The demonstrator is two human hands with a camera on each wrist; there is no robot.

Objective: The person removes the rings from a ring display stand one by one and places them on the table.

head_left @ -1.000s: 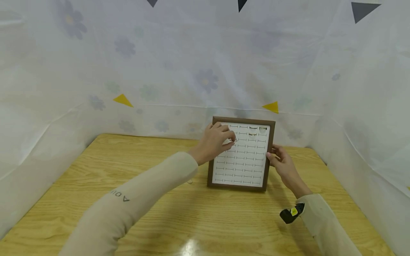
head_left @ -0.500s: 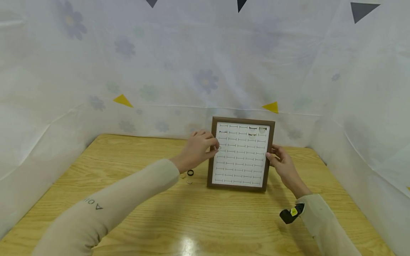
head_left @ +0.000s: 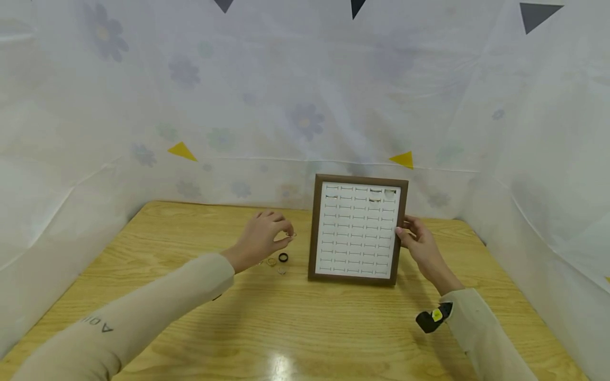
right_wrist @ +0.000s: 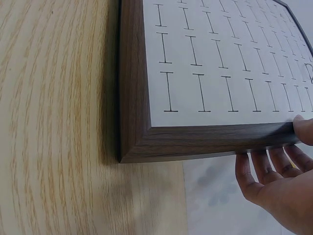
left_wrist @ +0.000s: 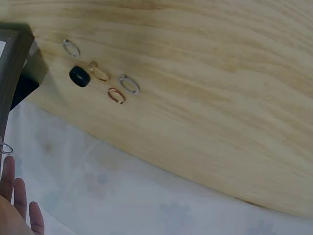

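A brown-framed ring display tray (head_left: 312, 248) stands propped up at the back of the wooden table, its white slotted insert (right_wrist: 215, 63) facing me. A few rings (head_left: 376, 191) sit in its top rows. My right hand (head_left: 402, 233) grips the tray's right edge, thumb (right_wrist: 304, 129) on the front of the frame and the other fingers (right_wrist: 264, 166) behind it. My left hand (head_left: 287, 236) hovers left of the tray and pinches a thin silver ring (head_left: 291, 234), which is also visible in the left wrist view (left_wrist: 6, 148).
Several loose rings lie on the table below my left hand: a black ring (left_wrist: 79, 77), a gold ring (left_wrist: 98, 72), a rose ring (left_wrist: 116, 95) and two silver rings (left_wrist: 129, 83). White flowered cloth walls (head_left: 305, 106) close in the table on three sides.
My left hand has drawn back from the tray's upper left to the left and down, carrying the thin ring, and has uncovered the loose rings. The right hand and tray have stayed put.
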